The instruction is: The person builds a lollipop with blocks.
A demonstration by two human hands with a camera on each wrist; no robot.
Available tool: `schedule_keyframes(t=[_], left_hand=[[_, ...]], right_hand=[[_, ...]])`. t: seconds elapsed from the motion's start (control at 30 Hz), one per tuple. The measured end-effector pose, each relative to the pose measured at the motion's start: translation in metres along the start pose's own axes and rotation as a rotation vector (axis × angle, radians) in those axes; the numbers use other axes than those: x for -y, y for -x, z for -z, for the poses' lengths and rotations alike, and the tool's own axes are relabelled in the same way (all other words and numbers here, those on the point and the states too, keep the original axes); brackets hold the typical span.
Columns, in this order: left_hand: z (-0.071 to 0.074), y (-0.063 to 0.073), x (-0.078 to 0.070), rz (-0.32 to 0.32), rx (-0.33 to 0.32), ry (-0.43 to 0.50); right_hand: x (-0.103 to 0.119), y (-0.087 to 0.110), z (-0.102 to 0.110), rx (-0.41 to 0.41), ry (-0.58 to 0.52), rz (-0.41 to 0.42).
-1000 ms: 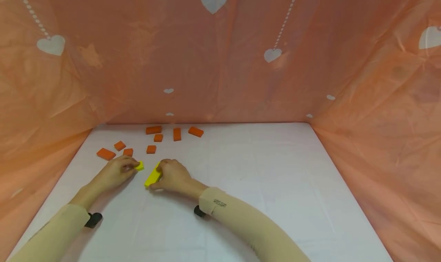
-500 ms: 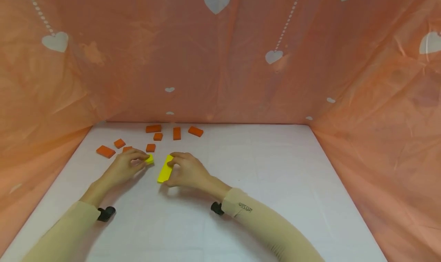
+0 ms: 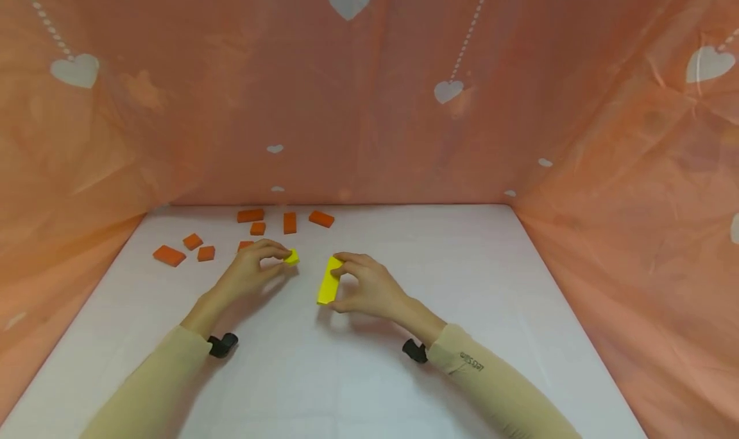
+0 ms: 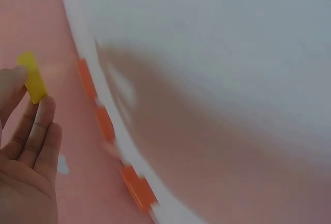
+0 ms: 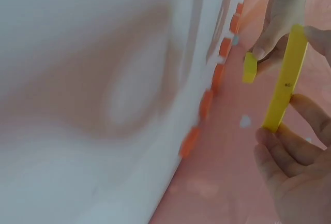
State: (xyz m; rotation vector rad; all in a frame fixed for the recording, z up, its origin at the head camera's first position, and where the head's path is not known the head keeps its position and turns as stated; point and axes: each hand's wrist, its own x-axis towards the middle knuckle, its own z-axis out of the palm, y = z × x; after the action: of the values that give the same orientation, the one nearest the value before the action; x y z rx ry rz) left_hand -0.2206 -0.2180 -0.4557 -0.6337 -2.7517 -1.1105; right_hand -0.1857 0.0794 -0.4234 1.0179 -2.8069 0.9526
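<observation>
Between thumb and fingertips my left hand pinches a small yellow block, which also shows at the left of the left wrist view as a yellow piece. To its right, my right hand holds a longer yellow block by its two ends, thumb at the near end and fingers at the far end. In the right wrist view this long block stands close in front of the small block. Both hands are over the white table, a gap between the two blocks, shadows below them.
Several orange blocks lie at the table's back left, among them a flat one and an oblong one. One orange block is partly hidden behind my left hand. A pink cloth with hearts surrounds the white table.
Both hands have moved to the right with their yellow blocks, away from the orange ones. The gap between the two yellow blocks has widened. The orange blocks stay where they lay.
</observation>
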Motion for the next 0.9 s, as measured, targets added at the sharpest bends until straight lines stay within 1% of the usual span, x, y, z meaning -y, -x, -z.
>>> schedule_keyframes(t=[0.13, 0.23, 0.33, 0.47, 0.57, 0.67, 0.77, 0.83, 0.9], left_hand=[[-0.015, -0.010, -0.010, 0.002, 0.032, 0.034], [-0.027, -0.015, -0.017, 0.012, 0.067, 0.059], [-0.038, -0.020, -0.022, 0.003, 0.100, 0.077], [-0.049, -0.028, -0.030, -0.051, 0.122, 0.073], [-0.055, -0.034, -0.035, -0.086, 0.151, 0.055], [-0.061, -0.039, -0.040, -0.124, 0.194, 0.036], [-0.067, -0.044, -0.044, -0.165, 0.244, 0.010], [-0.070, -0.047, -0.046, -0.177, 0.281, -0.007], [-0.072, -0.049, -0.048, -0.175, 0.315, -0.023]], right_hand=[[-0.014, 0.014, 0.009, 0.009, 0.017, 0.011], [-0.023, 0.023, 0.013, 0.039, 0.032, 0.022], [-0.031, 0.030, 0.015, 0.074, 0.055, 0.026], [-0.038, 0.036, 0.016, 0.123, 0.090, 0.047], [-0.043, 0.040, 0.015, 0.168, 0.116, 0.064], [-0.047, 0.044, 0.011, 0.210, 0.137, 0.057], [-0.050, 0.047, 0.009, 0.245, 0.136, 0.038], [-0.051, 0.049, 0.007, 0.261, 0.125, 0.031], [-0.052, 0.050, 0.007, 0.273, 0.123, 0.027]])
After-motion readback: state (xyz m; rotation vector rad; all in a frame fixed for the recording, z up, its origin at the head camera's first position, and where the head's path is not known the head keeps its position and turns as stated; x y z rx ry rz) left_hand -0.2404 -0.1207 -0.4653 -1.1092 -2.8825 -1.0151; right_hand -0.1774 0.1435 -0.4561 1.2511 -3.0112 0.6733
